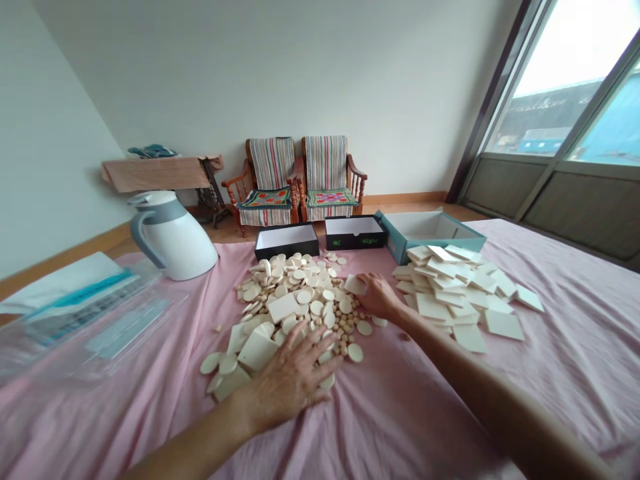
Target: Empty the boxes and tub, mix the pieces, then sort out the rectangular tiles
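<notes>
A mixed heap of pale round discs [303, 297], square tiles and small beads [345, 327] lies on the pink cloth. My left hand [295, 367] rests over the near side of this heap, palm down with fingers spread. Beside it on the left lie several square tiles [257, 351]. At the heap's right edge, my right hand [380, 295] pinches a pale square tile [355, 285] between thumb and fingers. To the right of that hand is a separate pile of square tiles [450, 287].
Behind the heap stand two black open boxes [287, 251] [356, 240] and a larger teal open box [400, 248]. A white and grey jug [180, 243] stands at left, near clear plastic bags [100, 333]. Two wooden armchairs [273, 167] [325, 167] stand by the wall.
</notes>
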### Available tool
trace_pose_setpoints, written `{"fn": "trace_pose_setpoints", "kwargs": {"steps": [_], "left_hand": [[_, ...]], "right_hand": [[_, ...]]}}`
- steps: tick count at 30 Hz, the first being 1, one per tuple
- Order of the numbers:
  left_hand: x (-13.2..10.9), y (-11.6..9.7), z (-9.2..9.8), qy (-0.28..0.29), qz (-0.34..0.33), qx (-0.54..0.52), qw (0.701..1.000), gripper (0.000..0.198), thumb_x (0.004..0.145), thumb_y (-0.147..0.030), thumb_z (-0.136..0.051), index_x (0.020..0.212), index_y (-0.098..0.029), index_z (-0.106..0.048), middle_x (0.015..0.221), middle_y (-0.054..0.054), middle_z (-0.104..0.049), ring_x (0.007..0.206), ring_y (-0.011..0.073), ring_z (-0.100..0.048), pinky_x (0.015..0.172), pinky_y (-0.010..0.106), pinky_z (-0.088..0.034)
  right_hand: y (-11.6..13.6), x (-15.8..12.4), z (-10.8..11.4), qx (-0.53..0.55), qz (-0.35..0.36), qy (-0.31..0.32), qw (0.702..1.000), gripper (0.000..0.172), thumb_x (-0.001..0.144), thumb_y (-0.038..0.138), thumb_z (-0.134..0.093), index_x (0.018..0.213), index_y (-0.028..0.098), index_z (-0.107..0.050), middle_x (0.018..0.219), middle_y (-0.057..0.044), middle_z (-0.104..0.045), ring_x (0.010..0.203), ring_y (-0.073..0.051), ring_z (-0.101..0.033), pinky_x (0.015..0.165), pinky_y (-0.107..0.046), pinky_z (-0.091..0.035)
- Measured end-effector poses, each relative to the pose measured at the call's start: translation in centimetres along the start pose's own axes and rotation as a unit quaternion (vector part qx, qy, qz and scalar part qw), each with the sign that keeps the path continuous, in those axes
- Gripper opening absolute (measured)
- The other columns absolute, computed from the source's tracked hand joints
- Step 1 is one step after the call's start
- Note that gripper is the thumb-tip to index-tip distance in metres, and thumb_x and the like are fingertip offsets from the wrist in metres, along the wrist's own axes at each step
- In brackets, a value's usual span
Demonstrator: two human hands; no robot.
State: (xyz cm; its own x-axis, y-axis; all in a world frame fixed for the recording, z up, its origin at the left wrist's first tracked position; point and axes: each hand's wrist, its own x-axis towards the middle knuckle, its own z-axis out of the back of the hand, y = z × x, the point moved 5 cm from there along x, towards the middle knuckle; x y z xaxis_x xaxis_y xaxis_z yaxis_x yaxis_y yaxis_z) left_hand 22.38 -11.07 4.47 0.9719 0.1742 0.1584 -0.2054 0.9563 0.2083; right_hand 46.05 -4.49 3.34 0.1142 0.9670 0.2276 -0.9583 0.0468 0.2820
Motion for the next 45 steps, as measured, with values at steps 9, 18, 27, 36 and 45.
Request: {"fn": "trace_pose_setpoints", "kwargs": {"steps": [9,18,27,36,45], "left_hand": [[0.4,1.1,-0.3,-0.048,-0.029,-0.002,0.998,0.049,0.094,-0.050,-0.047,0.137,-0.027,-0.048,0.140,0.007,-0.052,0.133,0.0271,-0.040,0.114,0.054,-0.018],[0.6,2.2,1.4,-0.132,0.039,-0.032,0.990,0.034,0.093,-0.022,-0.044,0.124,-0.015,-0.058,0.124,0.011,-0.064,0.119,0.0233,-0.055,0.108,0.046,-0.036],[-0.6,5.9,0.5,-0.165,0.178,-0.042,0.969,0.037,0.085,-0.010,-0.048,0.120,-0.014,-0.059,0.122,0.010,-0.064,0.115,0.0250,-0.057,0.102,0.046,-0.045],[-4.5,9.5,3.4,-0.361,0.282,-0.106,0.883,0.042,0.080,-0.005,-0.045,0.118,-0.017,-0.057,0.113,0.008,-0.065,0.108,0.0215,-0.061,0.096,0.038,-0.049],[-5.5,9.9,3.4,-0.389,0.283,-0.060,0.875,0.031,0.086,-0.009,-0.048,0.113,-0.017,-0.059,0.106,0.008,-0.067,0.103,0.0201,-0.063,0.093,0.034,-0.050]], "right_hand": [[-8.7,-2.3,9.9,-0.090,-0.111,-0.211,0.967,0.043,0.078,0.031,-0.055,0.115,0.012,-0.063,0.106,-0.015,-0.067,0.100,-0.029,-0.057,0.088,-0.039,-0.043],[-14.8,-1.2,12.8,-0.102,-0.212,-0.228,0.945,0.047,0.083,0.037,-0.051,0.119,0.008,-0.063,0.114,-0.022,-0.065,0.106,-0.033,-0.058,0.086,-0.041,-0.043],[4.8,-1.3,2.7,0.164,0.126,-0.016,0.978,0.026,0.078,0.017,-0.059,0.102,0.018,-0.069,0.101,-0.008,-0.070,0.084,-0.019,-0.063,0.079,-0.032,-0.048],[14.8,1.1,-0.1,0.166,0.277,0.025,0.946,0.046,0.073,0.008,-0.057,0.118,0.016,-0.063,0.117,-0.012,-0.065,0.110,-0.025,-0.054,0.094,-0.041,-0.043],[19.3,3.4,-2.2,0.056,0.335,0.104,0.935,0.047,0.070,0.017,-0.064,0.117,0.019,-0.063,0.119,-0.010,-0.064,0.109,-0.031,-0.054,0.093,-0.048,-0.040]]}}
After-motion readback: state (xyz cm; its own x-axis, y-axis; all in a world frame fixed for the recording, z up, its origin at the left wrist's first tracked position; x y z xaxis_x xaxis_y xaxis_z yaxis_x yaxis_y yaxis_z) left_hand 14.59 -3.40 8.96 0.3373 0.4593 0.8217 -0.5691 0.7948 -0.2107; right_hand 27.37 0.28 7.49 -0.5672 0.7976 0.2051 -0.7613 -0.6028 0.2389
